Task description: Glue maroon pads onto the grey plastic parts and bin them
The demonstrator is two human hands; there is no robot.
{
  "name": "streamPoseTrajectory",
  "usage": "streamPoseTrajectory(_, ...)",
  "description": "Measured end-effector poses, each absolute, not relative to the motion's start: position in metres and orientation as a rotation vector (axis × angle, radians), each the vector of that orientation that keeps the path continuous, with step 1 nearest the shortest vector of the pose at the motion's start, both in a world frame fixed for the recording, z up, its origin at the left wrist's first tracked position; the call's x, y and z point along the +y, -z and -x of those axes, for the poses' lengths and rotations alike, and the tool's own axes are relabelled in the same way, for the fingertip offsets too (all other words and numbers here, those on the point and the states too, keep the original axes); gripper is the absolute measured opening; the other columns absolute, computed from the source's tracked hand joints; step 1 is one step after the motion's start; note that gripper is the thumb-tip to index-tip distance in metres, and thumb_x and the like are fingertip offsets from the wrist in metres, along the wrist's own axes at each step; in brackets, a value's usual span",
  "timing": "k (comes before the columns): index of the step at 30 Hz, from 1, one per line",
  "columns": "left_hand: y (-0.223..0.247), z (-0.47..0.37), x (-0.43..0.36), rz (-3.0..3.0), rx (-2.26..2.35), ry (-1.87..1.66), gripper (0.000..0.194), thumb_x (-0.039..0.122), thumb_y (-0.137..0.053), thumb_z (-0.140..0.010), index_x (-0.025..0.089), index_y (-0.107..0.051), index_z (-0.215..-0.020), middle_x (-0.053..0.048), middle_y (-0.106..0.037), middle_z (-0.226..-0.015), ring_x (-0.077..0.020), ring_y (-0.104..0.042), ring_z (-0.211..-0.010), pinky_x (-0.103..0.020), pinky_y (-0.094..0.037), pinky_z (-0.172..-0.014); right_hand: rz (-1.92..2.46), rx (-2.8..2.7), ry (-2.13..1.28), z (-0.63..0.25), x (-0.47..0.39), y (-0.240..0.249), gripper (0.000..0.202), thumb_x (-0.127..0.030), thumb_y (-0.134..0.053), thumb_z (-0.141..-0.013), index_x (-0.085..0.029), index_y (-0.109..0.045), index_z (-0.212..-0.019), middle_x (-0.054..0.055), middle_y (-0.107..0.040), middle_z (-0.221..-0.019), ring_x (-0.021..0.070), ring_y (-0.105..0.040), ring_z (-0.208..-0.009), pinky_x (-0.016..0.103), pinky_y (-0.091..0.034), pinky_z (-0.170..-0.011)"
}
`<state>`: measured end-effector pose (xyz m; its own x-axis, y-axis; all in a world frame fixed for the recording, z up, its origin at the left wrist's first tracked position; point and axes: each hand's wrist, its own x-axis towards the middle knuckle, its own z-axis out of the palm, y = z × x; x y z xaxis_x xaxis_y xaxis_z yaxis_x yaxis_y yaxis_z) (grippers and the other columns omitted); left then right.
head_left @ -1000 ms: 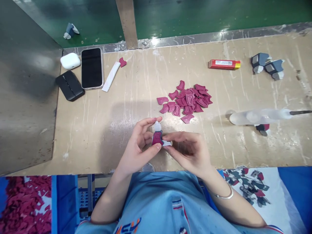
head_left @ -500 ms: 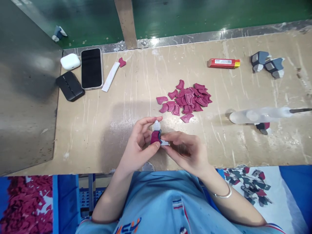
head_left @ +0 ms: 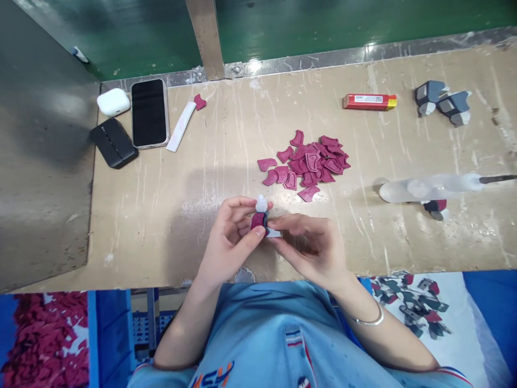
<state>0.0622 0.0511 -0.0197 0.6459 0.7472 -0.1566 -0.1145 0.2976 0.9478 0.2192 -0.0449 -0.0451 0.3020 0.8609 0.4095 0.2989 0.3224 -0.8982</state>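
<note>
Close to the bench's front edge, both my hands hold one small plastic part (head_left: 258,221). It has a maroon face, a dark grey edge and pale grey ends. My left hand (head_left: 232,234) grips it from the left, the thumb pressed on the maroon face and the fingers behind. From the right, my right hand (head_left: 313,245) pinches its light grey end between thumb and fingers. Just beyond my hands lies a pile of maroon plastic pieces (head_left: 313,161), several of them loose at its left side.
A clear bottle with a dark thin tip (head_left: 432,188) lies at right over another assembled part (head_left: 436,208). Behind are a red lighter-shaped box (head_left: 369,102) and grey parts (head_left: 454,108). At left sit a phone (head_left: 149,113), white case (head_left: 113,102) and black box (head_left: 114,143). Bins (head_left: 111,334) stand below.
My hands keep the same hold on the part, which has tilted slightly and shifted a little upward. The whole view has moved slightly; the things on the bench stay where they were.
</note>
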Motion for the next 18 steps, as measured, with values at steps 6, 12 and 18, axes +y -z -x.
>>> streamPoseTrajectory(6, 0.0183, -0.0634, 0.0521, -1.125, 0.644, -0.631, 0.031, 0.031, -0.083, -0.096, 0.027, -0.061, -0.117, -0.006, -0.084, -0.121, -0.0166, -0.082, -0.102, -0.026, -0.063, -0.091, 1.211, -1.259, -0.573, -0.2185, -0.0451, 0.0462, 0.031, -0.007, -0.074, -0.095, -0.03, -0.061, -0.111, 0.001, -0.083, -0.106, 0.0189, -0.083, -0.101, 0.031, -0.069, -0.086)
streamPoseTrajectory(12, 0.0204, -0.0617, 0.0531, -1.069, 0.582, -0.611, 0.033, 0.024, -0.082, -0.096, 0.029, -0.061, -0.121, -0.003, -0.084, -0.126, -0.0131, -0.081, -0.108, -0.02, -0.06, -0.092, 1.21, -1.252, -0.567, -0.2186, -0.0452, 0.0456, 0.032, -0.007, -0.075, -0.094, -0.03, -0.061, -0.112, 0.002, -0.084, -0.108, 0.0199, -0.083, -0.103, 0.032, -0.07, -0.086)
streamPoseTrajectory(18, 0.0205, -0.0619, 0.0536, -1.1, 0.591, -0.607, 0.033, 0.026, -0.081, -0.095, 0.029, -0.058, -0.118, -0.002, -0.083, -0.12, -0.0152, -0.081, -0.099, -0.025, -0.061, -0.09, 1.203, -1.263, -0.601, -0.2195, -0.0435, 0.0449, 0.029, -0.007, -0.074, -0.094, -0.03, -0.063, -0.109, 0.002, -0.084, -0.108, 0.0212, -0.083, -0.104, 0.035, -0.069, -0.087)
